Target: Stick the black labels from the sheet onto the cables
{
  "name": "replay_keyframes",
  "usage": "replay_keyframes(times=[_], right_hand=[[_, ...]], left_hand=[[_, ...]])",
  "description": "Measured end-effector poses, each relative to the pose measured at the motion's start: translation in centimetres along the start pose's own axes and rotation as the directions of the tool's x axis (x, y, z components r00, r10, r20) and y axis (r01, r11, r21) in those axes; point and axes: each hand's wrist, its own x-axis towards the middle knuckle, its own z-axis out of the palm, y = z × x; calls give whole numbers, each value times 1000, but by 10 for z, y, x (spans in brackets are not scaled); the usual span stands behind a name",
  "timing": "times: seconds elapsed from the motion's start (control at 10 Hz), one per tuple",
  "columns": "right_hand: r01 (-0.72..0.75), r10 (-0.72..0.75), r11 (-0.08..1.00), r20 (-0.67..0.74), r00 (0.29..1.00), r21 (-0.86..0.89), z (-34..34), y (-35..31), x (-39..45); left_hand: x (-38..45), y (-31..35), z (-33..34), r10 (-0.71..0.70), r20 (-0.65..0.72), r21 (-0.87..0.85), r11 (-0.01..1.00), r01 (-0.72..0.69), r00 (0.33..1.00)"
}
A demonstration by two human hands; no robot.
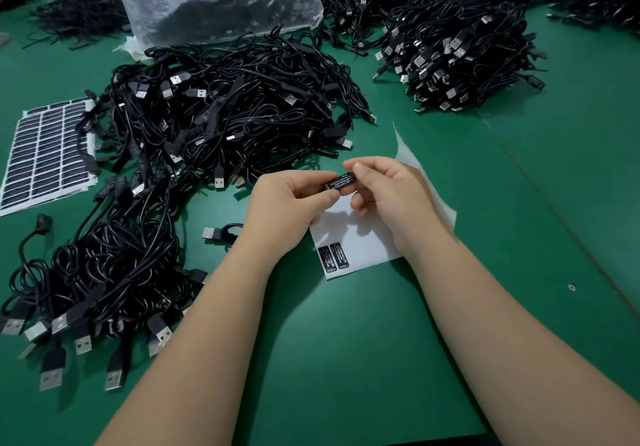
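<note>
While both my left hand (291, 200) and right hand (384, 189) pinch one black label (340, 182) above the nearly spent label sheet (360, 238) mid-tabletop, I should square it on the cable's controller before pressing, the cable pile (221, 106) waiting behind.

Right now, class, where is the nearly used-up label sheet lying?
In the head view, the nearly used-up label sheet lies on the green table at centre, under both hands, with its two remaining black labels beside the left wrist.
</note>
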Motion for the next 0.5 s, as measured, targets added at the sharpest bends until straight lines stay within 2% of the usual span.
replay_keyframes(times=[0.1, 0.2, 0.3, 0.4, 0.5], right_hand=[[-90, 94, 995, -91, 991, 43, -1, -3, 3], [-119, 178, 952, -193, 965, 280, -7, -4, 7], [-74, 326, 722, -243, 914, 688, -25, -8, 5], [60, 415, 432, -258, 872, 900, -48, -13, 6], [103, 455, 600, -444, 772, 794, -63, -23, 3]], left_hand=[[1, -3, 4, 48, 13, 183, 982, -49, 999], [4, -5, 7, 49, -5, 364, 931, -43, 999], [6, -5, 7, 45, -11, 400, 916, -37, 999], [6, -4, 6, 32, 6, 384, 923, -32, 999], [5, -3, 6, -10, 12, 375, 927, 5, 1000]])
